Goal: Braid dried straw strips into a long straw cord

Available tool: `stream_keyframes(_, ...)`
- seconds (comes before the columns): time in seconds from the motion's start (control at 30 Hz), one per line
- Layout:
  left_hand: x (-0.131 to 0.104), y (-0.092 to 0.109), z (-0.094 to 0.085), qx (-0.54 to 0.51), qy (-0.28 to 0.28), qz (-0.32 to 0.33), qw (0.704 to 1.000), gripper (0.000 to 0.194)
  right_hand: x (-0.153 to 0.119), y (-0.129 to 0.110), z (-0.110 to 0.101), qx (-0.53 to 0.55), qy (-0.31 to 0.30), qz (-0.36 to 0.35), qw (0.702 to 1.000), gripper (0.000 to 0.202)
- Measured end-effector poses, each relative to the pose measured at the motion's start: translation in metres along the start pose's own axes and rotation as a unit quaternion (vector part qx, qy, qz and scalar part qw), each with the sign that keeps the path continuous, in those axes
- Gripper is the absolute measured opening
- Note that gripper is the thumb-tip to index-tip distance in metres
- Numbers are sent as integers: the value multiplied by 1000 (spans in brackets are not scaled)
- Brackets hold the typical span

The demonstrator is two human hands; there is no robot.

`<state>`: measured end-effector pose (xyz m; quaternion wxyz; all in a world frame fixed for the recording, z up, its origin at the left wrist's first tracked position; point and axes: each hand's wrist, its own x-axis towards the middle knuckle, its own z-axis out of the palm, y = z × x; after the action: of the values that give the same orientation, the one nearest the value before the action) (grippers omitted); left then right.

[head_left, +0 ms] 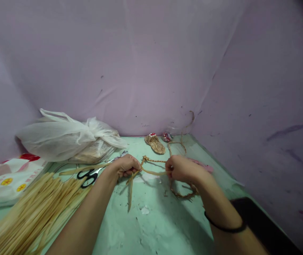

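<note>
Between my two hands stretches a braided straw cord (155, 160), with a flat straw strand (152, 173) running below it. My left hand (128, 165) is closed, pinching the straw where cord and strands meet. Loose strand ends (130, 194) hang down beneath it. My right hand (179, 168) is also closed, gripping the straw a short way to the right. A further length of braid loops on the table (151, 226) below that hand, and another part rises behind it toward the wall. Fingertips of the right hand are partly hidden.
At left lies a bundle of straw strips (37, 212), with black-handled scissors (90, 176) beside it. Behind are a white plastic bag (61, 136) and a printed packet (13, 180). A small woven sandal (155, 144) lies near the back wall. A dark flat object (263, 223) sits at right.
</note>
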<state>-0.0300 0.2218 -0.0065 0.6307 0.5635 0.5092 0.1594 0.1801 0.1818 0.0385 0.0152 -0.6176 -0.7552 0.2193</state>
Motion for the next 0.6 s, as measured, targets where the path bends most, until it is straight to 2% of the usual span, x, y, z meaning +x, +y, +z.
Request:
stream_keyframes(0.1,0,0,0,8,-2,-12,1000,14,3,28,-17,-15,106,107,989,20)
stream_keyframes(0.17,0,0,1,10,1,-14,1000,16,9,42,-20,-3,189,146,971,24)
stream_keyframes(0.23,0,0,1,11,3,-14,1000,17,17,48,-18,-2,265,113,957,34)
stream_keyframes(0.3,0,-1,2,11,4,-13,1000,18,24,45,-11,-14,323,46,945,42)
stream_keyframes(0.37,1,-3,2,11,7,-14,1000,18,29,33,-2,2,370,-10,929,45)
stream_keyframes(0.43,2,-5,2,7,9,-15,1000,18,32,15,7,73,410,-48,908,40)
stream_keyframes(0.47,2,-5,2,4,11,-13,1000,17,33,4,12,124,415,-58,900,35)
stream_keyframes(0.5,2,-5,2,-1,11,-10,1000,15,34,-6,18,178,390,-58,902,31)
stream_keyframes(0.6,1,-3,3,-15,7,1,1000,13,38,-29,37,305,226,4,925,19)
